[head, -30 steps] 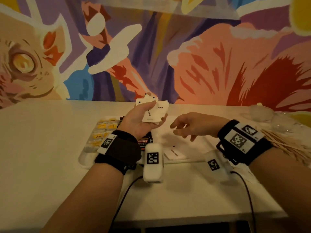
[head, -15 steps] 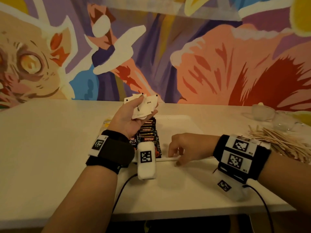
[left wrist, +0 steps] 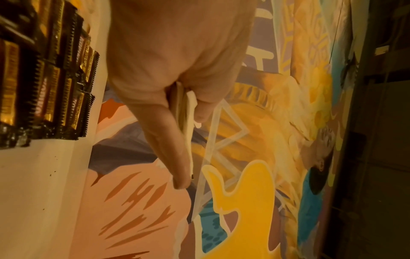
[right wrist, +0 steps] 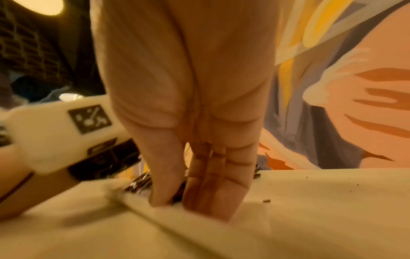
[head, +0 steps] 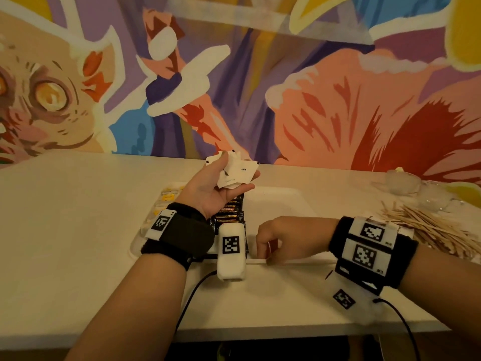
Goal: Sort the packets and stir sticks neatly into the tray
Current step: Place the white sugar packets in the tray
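Observation:
My left hand (head: 235, 175) is raised palm-up over the white tray (head: 286, 191) and holds a small stack of white packets (head: 244, 168) between thumb and fingers. In the left wrist view the packets (left wrist: 188, 112) show edge-on in that grip. My right hand (head: 263, 254) is down at the tray's near rim, thumb and fingertips (right wrist: 208, 205) together on a flat white packet (right wrist: 255, 208) lying there. Dark coffee packets (head: 230, 212) stand in a row in the tray's middle, yellow packets (head: 169, 198) at its left. Wooden stir sticks (head: 429, 230) lie heaped on the table to the right.
The tray's right part (head: 276, 207) is bare white. Clear plastic wrapping or cups (head: 406, 182) sit at the back right by the painted wall. Cables run from both wrist cameras over the table's front edge (head: 260, 332).
My right hand came down from mid-air to the tray's near rim and settled on the white packet there. My left hand stayed raised with its stack of packets.

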Available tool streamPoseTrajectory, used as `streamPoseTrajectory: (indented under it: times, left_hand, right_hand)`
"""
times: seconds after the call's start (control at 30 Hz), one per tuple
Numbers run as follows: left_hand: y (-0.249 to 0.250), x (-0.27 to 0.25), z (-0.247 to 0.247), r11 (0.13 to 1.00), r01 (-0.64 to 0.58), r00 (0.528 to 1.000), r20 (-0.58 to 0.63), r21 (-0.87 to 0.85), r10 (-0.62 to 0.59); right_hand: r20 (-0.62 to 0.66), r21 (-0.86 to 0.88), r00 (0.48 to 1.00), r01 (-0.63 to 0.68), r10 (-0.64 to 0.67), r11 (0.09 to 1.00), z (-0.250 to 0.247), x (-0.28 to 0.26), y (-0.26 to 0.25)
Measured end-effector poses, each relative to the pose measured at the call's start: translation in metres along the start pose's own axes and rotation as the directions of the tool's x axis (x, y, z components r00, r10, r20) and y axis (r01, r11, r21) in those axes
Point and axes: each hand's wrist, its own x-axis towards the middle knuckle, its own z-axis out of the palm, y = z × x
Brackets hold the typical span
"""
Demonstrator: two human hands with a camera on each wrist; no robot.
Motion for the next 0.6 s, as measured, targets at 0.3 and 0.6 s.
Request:
streamPoseTrajectory:
  times: [0.3,0.6]
  left_hand:
    - [-0.001,-0.004,0.003,0.998,0.059,0.998,0.003,0.010,-0.059]
    - [0.005,-0.003,-0.003,0.996,0.022,0.998,-0.050,-0.091,-0.027]
  right_hand:
    - [0.111,0.067,0.973,-0.212,0.204,0.975,-0.031,0.006,0.017]
    - [0.243,-0.166,0.903,-0.320,0.354,0.933,-0.019,0.028,0.017]
